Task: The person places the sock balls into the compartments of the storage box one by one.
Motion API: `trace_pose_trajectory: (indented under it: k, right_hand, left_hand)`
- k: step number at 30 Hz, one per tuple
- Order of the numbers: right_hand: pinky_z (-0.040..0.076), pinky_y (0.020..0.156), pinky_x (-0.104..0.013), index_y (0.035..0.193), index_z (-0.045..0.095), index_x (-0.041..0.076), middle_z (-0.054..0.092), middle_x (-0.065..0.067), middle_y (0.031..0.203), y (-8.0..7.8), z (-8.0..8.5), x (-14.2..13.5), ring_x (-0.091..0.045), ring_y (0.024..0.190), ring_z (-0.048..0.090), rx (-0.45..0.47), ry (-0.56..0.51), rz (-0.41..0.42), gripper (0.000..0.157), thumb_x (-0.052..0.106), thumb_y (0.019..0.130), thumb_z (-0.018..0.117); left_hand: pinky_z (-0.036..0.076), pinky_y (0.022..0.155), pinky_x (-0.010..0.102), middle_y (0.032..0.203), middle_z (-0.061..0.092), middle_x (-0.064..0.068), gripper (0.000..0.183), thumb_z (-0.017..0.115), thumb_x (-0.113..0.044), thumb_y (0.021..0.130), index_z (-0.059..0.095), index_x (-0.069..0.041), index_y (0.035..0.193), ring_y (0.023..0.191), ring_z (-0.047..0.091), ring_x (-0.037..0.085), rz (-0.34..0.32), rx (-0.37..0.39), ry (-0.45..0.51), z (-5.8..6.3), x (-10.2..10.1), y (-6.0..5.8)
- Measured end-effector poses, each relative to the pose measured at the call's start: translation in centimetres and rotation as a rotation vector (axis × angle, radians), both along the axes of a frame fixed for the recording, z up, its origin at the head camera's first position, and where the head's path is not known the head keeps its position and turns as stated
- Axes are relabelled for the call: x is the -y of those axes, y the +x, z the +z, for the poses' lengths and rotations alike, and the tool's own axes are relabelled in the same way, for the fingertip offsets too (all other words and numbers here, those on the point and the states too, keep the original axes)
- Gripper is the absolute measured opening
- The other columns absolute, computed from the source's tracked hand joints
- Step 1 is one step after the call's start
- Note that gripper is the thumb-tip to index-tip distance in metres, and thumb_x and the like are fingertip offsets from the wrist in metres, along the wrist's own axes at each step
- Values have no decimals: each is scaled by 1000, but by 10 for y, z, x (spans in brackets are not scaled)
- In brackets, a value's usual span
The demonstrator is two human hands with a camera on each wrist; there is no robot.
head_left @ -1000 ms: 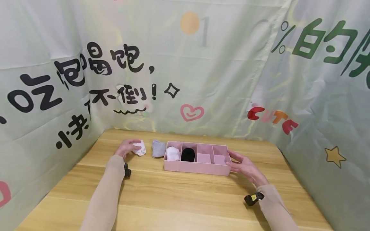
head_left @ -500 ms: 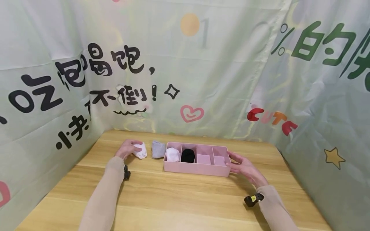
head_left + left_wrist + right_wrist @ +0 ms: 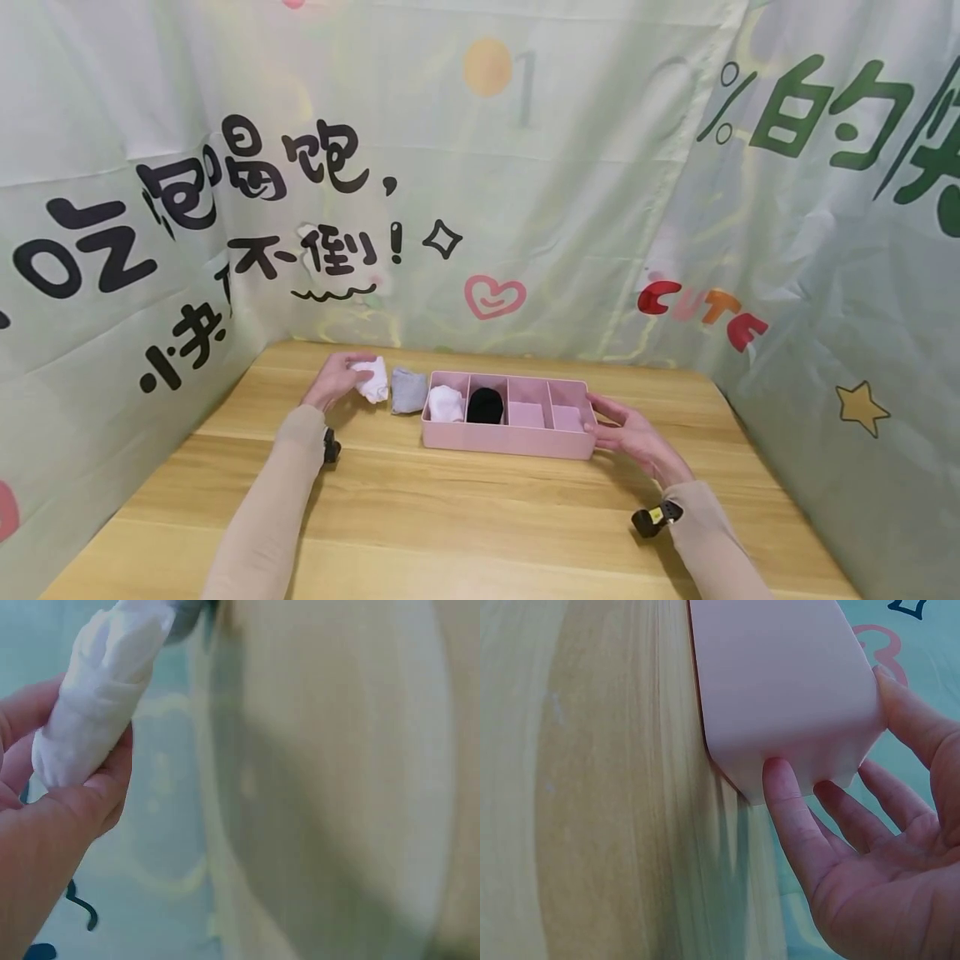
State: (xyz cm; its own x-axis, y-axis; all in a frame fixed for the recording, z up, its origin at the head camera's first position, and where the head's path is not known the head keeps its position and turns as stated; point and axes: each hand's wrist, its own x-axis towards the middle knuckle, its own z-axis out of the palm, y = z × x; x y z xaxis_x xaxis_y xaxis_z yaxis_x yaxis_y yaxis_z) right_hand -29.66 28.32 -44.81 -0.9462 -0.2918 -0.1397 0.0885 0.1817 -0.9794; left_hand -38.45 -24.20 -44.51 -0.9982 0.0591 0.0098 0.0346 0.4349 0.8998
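My left hand [image 3: 333,382] pinches a folded white sock [image 3: 373,382] between thumb and fingers; the left wrist view shows the white sock [image 3: 97,697] raised clear of the wood. Beside it lies a folded grey sock [image 3: 408,392], close to the left end of a pink divided box [image 3: 506,440]. In the box's leftmost compartment sits a white sock bundle [image 3: 446,403], with a black sock bundle [image 3: 485,407] in the compartment to its right. Bare pink floor shows in the two right compartments. Spread fingers of my right hand [image 3: 641,442] touch the box's right end [image 3: 810,750].
A wooden table [image 3: 465,517] carries everything. Pale printed cloth [image 3: 570,208] hangs along its back and both sides. A small black camera [image 3: 330,447] sits on the left wrist, and another black camera [image 3: 654,520] on the right.
The white sock, pinched in my left hand, has come up off the table and shifted a little right, toward the grey sock. My right hand stays at the box's end.
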Motion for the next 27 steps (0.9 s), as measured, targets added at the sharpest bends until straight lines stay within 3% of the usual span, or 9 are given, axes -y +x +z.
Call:
trace_pose_trajectory:
  k: [7, 11, 16, 20, 23, 27]
  right_hand:
    - [54, 93, -34, 156, 22, 4, 17, -25, 161, 0, 1, -1, -31, 128, 52, -9, 1, -2, 73, 8, 95, 63]
    - [54, 93, -34, 155, 23, 5, 17, -24, 161, -1, 0, -1, -32, 128, 52, -9, 8, -16, 75, 10, 93, 66]
    - [54, 92, -30, 156, 23, 7, 15, -22, 162, -6, -7, -6, -19, 122, 57, -17, 17, 12, 78, 14, 93, 67]
    - [54, 91, -29, 156, 21, 5, 12, -26, 161, -5, -8, -7, -14, 118, 59, -45, 11, 39, 80, 17, 93, 68]
    - [54, 91, -30, 156, 21, 5, 13, -25, 161, -3, -5, -4, -20, 122, 57, -38, 16, 28, 79, 16, 93, 68]
    - [54, 92, -33, 156, 23, 6, 16, -23, 161, -1, -3, -2, -28, 127, 53, -18, 11, 1, 77, 13, 93, 67]
  left_hand:
    - [53, 92, 37, 140, 54, 21, 51, 72, -12, 87, 58, -5, 135, 116, 58, 33, -16, -71, 3, 20, -14, 2]
    - [54, 91, 41, 136, 57, 22, 54, 73, -16, 87, 56, -6, 137, 107, 62, 30, -19, -94, 36, 32, -24, 5]
    - [55, 82, 30, 137, 55, 20, 45, 69, -12, 90, 60, -11, 134, 105, 61, 28, -60, -143, 71, 43, -38, 10]
    - [52, 75, 25, 140, 54, 19, 37, 66, -8, 91, 65, -11, 128, 104, 57, 27, -89, -172, 70, 47, -49, 10]
    - [50, 76, 25, 140, 55, 16, 34, 66, -8, 91, 67, -12, 125, 105, 55, 24, -108, -181, 79, 46, -57, 10]
    - [49, 71, 24, 132, 60, 12, 32, 67, -11, 92, 68, -15, 123, 90, 55, 16, -119, -188, 100, 43, -71, 12]
